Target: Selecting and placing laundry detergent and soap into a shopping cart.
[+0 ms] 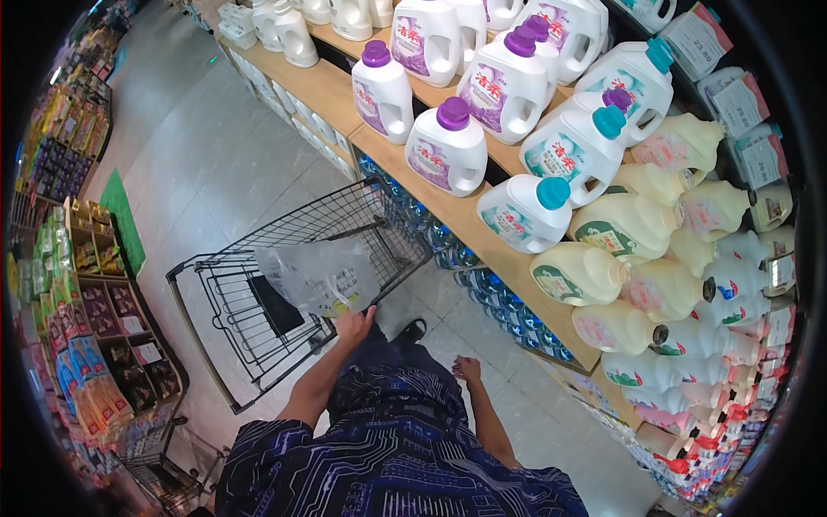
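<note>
My left hand (355, 325) grips the near side rim of a black wire shopping cart (236, 262), right beside a clear plastic bag (316, 274). The bag is crumpled, bears printing, and lies in the cart; its contents are hard to make out. Away from the cart, my right hand (466, 368) hangs low at my side with loosely bent fingers and nothing visible in it. Ahead on the right, white detergent jugs with purple caps (446, 148) and teal caps (526, 213) stand along a wooden shelf (446, 200), out of reach of both hands.
Cream-coloured bottles (578, 274) lie on their sides farther along the shelf. Wrapped blue-tinted bottles (510, 316) are stacked beneath it. Packaged goods fill a display rack (123, 310) at left, near a green floor mat (123, 223). Another cart (158, 475) stands at lower left.
</note>
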{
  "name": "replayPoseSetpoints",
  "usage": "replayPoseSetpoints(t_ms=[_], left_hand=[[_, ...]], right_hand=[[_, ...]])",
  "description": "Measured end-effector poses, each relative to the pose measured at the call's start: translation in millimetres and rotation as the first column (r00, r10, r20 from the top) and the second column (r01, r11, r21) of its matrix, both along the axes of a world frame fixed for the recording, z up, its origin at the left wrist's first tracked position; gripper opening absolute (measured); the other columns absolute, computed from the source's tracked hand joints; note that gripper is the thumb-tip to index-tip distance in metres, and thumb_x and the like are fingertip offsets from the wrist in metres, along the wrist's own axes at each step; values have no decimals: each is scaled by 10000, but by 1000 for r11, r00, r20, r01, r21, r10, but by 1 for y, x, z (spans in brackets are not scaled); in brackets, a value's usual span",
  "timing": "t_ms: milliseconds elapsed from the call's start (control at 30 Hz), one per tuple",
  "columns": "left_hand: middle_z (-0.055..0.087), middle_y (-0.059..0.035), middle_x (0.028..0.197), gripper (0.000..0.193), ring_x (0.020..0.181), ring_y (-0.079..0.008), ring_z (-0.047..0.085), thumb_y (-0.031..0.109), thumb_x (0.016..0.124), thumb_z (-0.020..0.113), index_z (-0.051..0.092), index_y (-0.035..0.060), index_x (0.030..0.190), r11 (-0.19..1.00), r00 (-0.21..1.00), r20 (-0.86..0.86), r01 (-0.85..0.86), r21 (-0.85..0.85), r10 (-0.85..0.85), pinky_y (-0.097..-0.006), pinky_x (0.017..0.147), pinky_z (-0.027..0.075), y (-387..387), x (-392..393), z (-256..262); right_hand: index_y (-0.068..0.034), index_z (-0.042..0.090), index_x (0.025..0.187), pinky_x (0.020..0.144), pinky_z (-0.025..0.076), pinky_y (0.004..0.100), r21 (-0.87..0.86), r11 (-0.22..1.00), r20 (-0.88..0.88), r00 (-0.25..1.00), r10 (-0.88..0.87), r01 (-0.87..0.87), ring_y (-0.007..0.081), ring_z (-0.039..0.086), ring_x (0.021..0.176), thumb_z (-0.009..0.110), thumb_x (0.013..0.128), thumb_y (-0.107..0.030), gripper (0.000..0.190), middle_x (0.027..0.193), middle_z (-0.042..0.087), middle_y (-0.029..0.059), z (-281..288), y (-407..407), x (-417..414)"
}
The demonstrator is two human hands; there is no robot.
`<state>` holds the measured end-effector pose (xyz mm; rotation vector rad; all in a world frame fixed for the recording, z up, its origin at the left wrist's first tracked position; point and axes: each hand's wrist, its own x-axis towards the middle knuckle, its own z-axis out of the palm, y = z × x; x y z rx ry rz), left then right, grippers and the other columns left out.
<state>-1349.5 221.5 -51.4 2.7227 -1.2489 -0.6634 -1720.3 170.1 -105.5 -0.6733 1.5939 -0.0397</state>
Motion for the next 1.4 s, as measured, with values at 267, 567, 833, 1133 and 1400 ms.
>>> replayPoseSetpoints(t_ms=[267,567,833,1133,1400], left_hand=[[682,-194,735,612,688,-383,672,575,959,397,717,58,890,995,999,16,45,-94,-44,-476,612,532,8,-17,4],[683,-184,762,472,676,-402,662,515,960,443,670,116,1066,988,993,-15,116,-103,-118,-493,600,528,25,-49,12],[672,-175,708,447,629,-404,652,524,929,487,702,133,956,981,980,-50,192,-35,-194,-512,563,516,51,-75,2],[674,-231,850,479,762,-451,646,543,929,477,682,138,1079,983,978,-101,186,0,-185,-541,665,508,67,-83,6],[658,-251,726,664,690,-438,655,561,958,409,715,-5,794,965,963,-64,261,-40,-263,-530,655,508,94,-90,12]], right_hand=[[30,662,909,553,570,329,-11,998,-10,998,-66,66,198,662,593,649,864,-307,341,752,672,128,-2,2,-26],[-30,707,837,495,466,259,37,994,-123,987,105,-101,130,598,544,679,831,-298,270,716,670,69,-12,46,-45],[9,668,886,543,567,307,-14,999,-42,998,50,-51,176,660,594,650,869,-286,297,737,671,107,-16,22,-42],[9,680,836,511,559,305,-114,986,-22,992,-121,118,173,656,570,659,860,-298,308,700,668,115,-5,70,-50],[-3,690,847,509,569,315,-3,980,-101,975,-197,198,180,658,554,665,852,-302,300,704,682,110,21,199,-75]])
